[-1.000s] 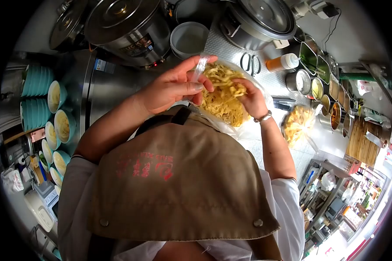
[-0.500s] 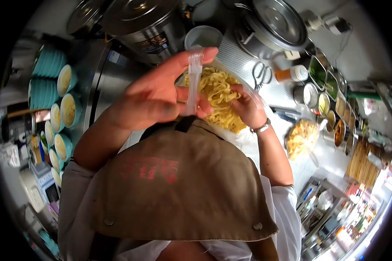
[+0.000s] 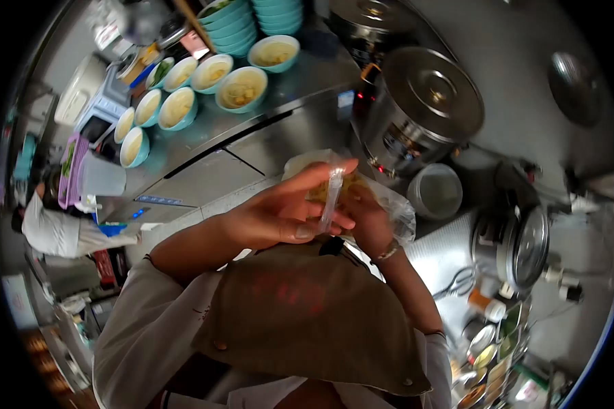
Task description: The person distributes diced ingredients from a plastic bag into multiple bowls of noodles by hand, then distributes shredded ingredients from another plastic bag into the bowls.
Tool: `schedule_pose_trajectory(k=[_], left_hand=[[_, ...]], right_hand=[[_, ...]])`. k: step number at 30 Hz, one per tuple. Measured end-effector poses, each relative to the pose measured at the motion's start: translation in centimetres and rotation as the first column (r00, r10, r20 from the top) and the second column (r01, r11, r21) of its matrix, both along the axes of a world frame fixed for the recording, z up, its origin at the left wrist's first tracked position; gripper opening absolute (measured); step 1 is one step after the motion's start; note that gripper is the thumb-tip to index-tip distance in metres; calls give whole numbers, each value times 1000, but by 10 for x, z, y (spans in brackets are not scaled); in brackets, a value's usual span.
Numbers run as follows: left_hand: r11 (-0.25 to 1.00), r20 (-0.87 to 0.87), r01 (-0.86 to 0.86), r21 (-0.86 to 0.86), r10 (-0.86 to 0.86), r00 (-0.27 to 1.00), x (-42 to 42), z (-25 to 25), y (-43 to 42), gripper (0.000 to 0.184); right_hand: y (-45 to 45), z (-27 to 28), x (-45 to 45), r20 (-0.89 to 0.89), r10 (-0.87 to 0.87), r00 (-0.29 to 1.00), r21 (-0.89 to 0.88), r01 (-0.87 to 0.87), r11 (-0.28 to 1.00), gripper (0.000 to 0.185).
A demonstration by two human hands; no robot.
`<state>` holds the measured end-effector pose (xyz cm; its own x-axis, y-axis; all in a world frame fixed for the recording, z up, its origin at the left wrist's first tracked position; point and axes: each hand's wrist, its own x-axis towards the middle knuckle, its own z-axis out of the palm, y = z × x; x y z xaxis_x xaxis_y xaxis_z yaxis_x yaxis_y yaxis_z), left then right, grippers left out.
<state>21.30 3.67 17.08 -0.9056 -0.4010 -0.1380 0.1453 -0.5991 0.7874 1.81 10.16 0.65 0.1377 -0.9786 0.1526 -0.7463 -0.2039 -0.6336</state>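
Note:
My left hand (image 3: 283, 211) is spread around the twisted, stretched rim of a clear plastic bag (image 3: 332, 198), which runs between thumb and fingers. Yellow noodles (image 3: 353, 183) show in the bag behind that strip. My right hand (image 3: 370, 219) reaches into the bag from the other side, its fingers curled among the noodles and partly hidden by blur and plastic. The bag hangs in front of my apron, close to the steel counter.
Turquoise bowls (image 3: 241, 90) with food stand on the steel counter (image 3: 205, 140) at upper left. A lidded pot (image 3: 426, 102), a plastic tub (image 3: 435, 191), scissors (image 3: 457, 283) and an orange bottle (image 3: 486, 305) are to the right. Another person (image 3: 61, 228) is at far left.
The view has swung toward the bowls, which now appear at upper left. The noodle bag has moved with both hands away from the scissors, toward the bowl counter.

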Motion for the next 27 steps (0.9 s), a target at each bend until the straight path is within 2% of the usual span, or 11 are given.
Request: schedule_pose_trajectory(k=[2, 5, 6, 9, 12, 15, 16, 20, 22, 25, 27], left_hand=[[995, -10, -91, -44, 90, 996, 26, -6, -10, 100], [979, -31, -202, -11, 201, 979, 65, -10, -32, 101], [971, -25, -238, 12, 238, 971, 78, -8, -37, 100], [941, -55, -334, 55, 337, 940, 114, -16, -54, 98], [906, -60, -421, 44, 423, 904, 152, -20, -71, 97], [859, -65, -511, 24, 512, 857, 181, -23, -85, 96], [839, -70, -543, 15, 543, 837, 188, -24, -91, 95], [751, -92, -661, 7, 659, 747, 213, -34, -106, 95], [706, -181, -708, 6, 697, 694, 225, -52, -111, 77], [622, -203, -783, -24, 764, 613, 240, -63, -114, 67], [559, -174, -826, -69, 809, 562, 247, -62, -114, 67]], right_hand=[[-29, -1, 20, -116, 82, 990, 181, -60, 982, 35], [-70, 1, 56, 137, 115, 984, -67, -107, 992, 26], [-86, 4, 67, 219, 145, 965, -58, -136, 989, 26], [-137, -32, 91, -193, 385, 902, -144, -414, 899, 30], [-169, 7, 133, 167, 343, 924, 6, -349, 937, 31], [-207, 9, 155, 111, 388, 915, 183, -402, 897, 32], [-215, 12, 160, 211, 331, 920, 151, -365, 919, 30], [-267, 34, 169, 588, 213, 780, 302, -456, 837, 27], [-294, 45, 174, 723, 138, 677, 321, -506, 801, 26], [-330, 70, 183, 776, 137, 615, 285, -537, 794, 26], [-361, 73, 183, 857, 139, 497, 243, -625, 742, 27]])
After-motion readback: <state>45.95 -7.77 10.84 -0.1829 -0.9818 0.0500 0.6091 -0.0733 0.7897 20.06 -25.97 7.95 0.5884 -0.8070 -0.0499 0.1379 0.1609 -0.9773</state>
